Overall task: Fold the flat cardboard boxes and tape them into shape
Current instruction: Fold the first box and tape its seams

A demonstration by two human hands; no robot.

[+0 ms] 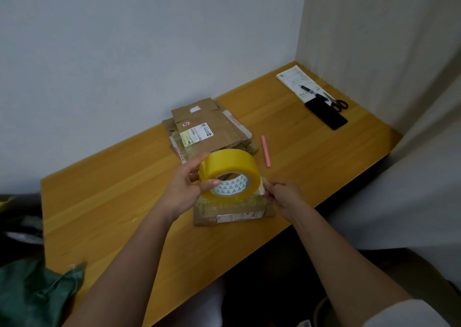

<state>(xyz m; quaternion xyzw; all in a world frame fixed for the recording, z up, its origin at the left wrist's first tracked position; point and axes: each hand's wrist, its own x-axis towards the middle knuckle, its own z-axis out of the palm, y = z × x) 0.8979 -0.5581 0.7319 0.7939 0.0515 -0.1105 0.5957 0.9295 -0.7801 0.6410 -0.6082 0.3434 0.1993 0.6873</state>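
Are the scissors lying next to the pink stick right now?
No, the scissors lie at the table's far right corner by the pen, apart from the pink stick.

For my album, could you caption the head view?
Left hand holds tape roll; right hand pulls its end over a box.

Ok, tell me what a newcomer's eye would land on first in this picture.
The big yellow tape roll at the centre: the left hand grips it while the right hand pinches its loose end, just above a small cardboard box near the table's front edge. Behind it lies a stack of flat cardboard boxes, with a pink stick to its right. At the far right corner of the wooden table sit scissors and a black phone.
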